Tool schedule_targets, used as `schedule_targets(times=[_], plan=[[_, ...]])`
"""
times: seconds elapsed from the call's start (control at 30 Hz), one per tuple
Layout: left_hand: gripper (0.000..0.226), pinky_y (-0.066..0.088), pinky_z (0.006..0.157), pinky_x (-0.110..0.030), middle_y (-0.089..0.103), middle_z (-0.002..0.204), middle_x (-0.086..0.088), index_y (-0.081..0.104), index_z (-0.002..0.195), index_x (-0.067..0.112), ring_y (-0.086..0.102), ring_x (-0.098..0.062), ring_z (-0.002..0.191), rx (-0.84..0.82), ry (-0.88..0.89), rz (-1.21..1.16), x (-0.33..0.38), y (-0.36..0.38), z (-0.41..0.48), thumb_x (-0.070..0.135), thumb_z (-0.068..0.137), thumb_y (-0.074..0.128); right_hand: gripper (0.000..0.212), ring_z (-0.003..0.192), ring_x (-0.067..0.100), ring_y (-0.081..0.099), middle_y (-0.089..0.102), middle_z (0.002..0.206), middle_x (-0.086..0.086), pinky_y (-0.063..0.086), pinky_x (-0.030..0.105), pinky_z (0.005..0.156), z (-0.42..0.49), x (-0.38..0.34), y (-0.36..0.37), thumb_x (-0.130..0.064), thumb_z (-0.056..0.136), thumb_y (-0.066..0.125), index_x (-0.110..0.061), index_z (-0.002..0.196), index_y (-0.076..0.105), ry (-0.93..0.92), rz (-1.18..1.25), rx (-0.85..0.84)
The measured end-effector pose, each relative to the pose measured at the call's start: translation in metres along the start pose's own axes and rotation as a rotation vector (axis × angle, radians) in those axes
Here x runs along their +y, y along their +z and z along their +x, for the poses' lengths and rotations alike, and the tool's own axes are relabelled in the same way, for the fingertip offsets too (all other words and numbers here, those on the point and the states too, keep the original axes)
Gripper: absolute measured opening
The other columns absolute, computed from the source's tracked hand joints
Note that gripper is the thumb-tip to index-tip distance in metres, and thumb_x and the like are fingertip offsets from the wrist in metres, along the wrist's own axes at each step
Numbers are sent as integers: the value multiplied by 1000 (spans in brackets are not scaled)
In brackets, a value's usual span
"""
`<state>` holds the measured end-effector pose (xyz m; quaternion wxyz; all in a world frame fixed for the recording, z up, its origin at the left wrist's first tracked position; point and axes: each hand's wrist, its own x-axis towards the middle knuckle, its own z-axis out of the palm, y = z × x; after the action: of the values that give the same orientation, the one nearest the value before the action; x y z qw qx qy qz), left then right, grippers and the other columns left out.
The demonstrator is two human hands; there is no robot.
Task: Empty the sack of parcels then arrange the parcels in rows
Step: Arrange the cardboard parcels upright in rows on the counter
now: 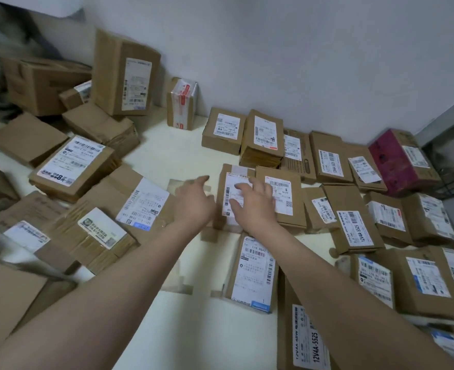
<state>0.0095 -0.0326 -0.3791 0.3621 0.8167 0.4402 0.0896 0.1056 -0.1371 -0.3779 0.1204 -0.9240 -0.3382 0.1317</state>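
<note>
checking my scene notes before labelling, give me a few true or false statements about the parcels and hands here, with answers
1. The right hand lies with spread fingers over a white-labelled parcel. True.
2. The magenta box sits at the far left. False: it is at the far right, close to the wall.
3. A tall carton stands on end against the wall. True.
4. The left hand holds a parcel lifted in the air. False: its fingers are straight and it holds nothing.
</note>
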Motion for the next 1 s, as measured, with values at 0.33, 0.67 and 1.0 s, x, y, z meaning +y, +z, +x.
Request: schedule_targets(times=[0.33,0.67,1.0], plan=[[55,19,115,-54,29,143,-22,48,129,18,26,-43,133,-54,-533,561,-89,-120,33,38,80,63,122,146,35,-20,-24,159,9,-3,58,117,-25,-125,51,-62,67,76,-36,152,-7,-233,-167,-521],[65,22,112,-54,27,149,-13,34,146,28,24,-35,137,-118,-44,373,-78,-129,61,46,87,56,115,138,41,16,22,148,26,7,63,111,-28,-161,61,-84,73,37,-5,153,8,403,-354,-223],[85,16,116,-47,14,155,-20,18,153,19,17,-38,142,220,63,112,-68,-141,141,30,85,68,77,129,34,33,33,147,16,31,47,104,57,-179,41,-66,90,38,-5,137,41,363,-293,202]])
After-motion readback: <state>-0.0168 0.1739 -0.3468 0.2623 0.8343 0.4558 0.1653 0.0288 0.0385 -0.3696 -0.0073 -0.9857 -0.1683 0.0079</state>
